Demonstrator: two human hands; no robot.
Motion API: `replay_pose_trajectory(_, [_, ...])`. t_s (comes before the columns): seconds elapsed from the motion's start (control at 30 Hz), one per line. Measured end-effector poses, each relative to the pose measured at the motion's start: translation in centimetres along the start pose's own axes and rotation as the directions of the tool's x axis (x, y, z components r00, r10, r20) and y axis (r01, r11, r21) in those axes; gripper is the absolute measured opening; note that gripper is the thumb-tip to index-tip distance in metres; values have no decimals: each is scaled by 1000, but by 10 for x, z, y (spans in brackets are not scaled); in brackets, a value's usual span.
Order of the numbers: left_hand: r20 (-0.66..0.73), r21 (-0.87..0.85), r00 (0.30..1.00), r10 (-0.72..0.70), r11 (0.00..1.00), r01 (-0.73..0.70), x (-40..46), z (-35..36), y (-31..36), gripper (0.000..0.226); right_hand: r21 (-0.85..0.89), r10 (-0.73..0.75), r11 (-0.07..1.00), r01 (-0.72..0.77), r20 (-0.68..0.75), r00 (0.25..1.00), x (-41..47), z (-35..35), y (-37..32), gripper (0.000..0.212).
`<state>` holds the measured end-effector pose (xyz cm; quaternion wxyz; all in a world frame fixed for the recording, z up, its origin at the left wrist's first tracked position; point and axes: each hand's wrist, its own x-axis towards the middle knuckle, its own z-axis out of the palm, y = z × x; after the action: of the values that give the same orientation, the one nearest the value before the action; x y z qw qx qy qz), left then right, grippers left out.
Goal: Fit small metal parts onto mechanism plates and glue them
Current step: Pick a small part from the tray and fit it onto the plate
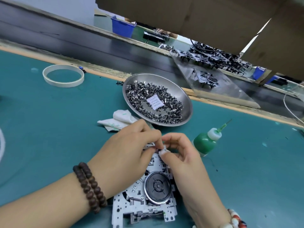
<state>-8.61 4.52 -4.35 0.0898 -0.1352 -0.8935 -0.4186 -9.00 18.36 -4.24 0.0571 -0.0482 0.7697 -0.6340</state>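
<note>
Our left hand (130, 150) and right hand (179, 155) cover the far end of the mechanism plate (131, 206), so we cannot see what our fingertips pinch there. The frame's lower edge cuts off the plate's near corner. The print on the white packet (155, 102) in the steel dish (187, 104) is too small to read.

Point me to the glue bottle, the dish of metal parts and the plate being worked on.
glue bottle (204, 143), head view, green body.
dish (186, 100), head view, bare right rim.
plate (121, 209), head view, lower left perforated area.
</note>
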Motion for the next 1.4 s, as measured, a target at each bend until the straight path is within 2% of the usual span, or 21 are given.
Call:
replay_pose_trajectory(0.17, [-13, 33, 999, 52, 998, -51, -1, 1, -1, 33, -22, 6, 1000, -7, -6, 1000, 0, 1, 0, 25])
replay_pose_trajectory(0.4, [2, 93, 995, 99, 991, -99, -2, 0, 0, 27, -32, 51, 998, -52, -51, 997, 2, 3, -1, 29])
replay_pose_trajectory(0.53, [1, 77, 997, 75, 994, -75, -4, 0, 0, 22, -59, 56, 997, -58, -32, 998, -1, 1, -4, 24])
replay_pose_trajectory(0.6, [-19, 63, 997, 70, 996, -69, -4, 1, 0, 24, -123, 17, 992, -18, -13, 1000, -5, -2, -5, 22])
replay_pose_trajectory(0.73, [-41, 49, 998, 53, 997, -51, -4, 2, -1, 12, -308, -88, 948, 83, 1, 996, -20, -8, 0, 26])
replay_pose_trajectory(0.8, [-40, 34, 998, 44, 998, -43, -4, 2, -1, 13, -328, -117, 941, 89, -68, 991, -29, -16, 1, 27])
replay_pose_trajectory(0.87, [-21, -5, 999, 25, 1000, -26, -3, 2, -1, 14, -248, -96, 968, 39, -222, 970, -33, -29, 5, 23])
replay_pose_trajectory(0.93, [17, -64, 1000, -6, 998, 7, -1, 1, -1, 18, -135, -60, 991, 3, -421, 905, -32, -42, 11, 28])
replay_pose_trajectory(1.0, [39, -146, 998, -45, 988, 50, 3, -2, -3, 22, -136, -71, 991, -3, -534, 842, -28, -53, 15, 37])
replay_pose_trajectory(1.07, [20, -174, 996, -83, 981, 85, 7, -7, -5, 22, -187, -110, 982, 15, -511, 853, -22, -60, 17, 50])
replay_pose_trajectory(1.17, [-25, -24, 990, -139, 990, 138, 10, -17, -11, 10, -274, -97, 962, -13, -386, 917, -10, -65, 17, 63])
replay_pose_trajectory(1.23, [6, 110, 976, -217, 970, 215, 11, -25, -16, 4, -331, -63, 943, -27, -258, 964, -4, -66, 17, 49])
replay_pose_trajectory(1.3, [89, 245, 951, -297, 932, 268, 12, -32, -19, 13, -397, -60, 918, -5, -151, 987, -1, -67, 17, 29])
replay_pose_trajectory(1.4, [215, 291, 917, -338, 918, 270, 12, -37, -19, 26, -421, -116, 905, 59, -109, 987, 1, -65, 16, 15])
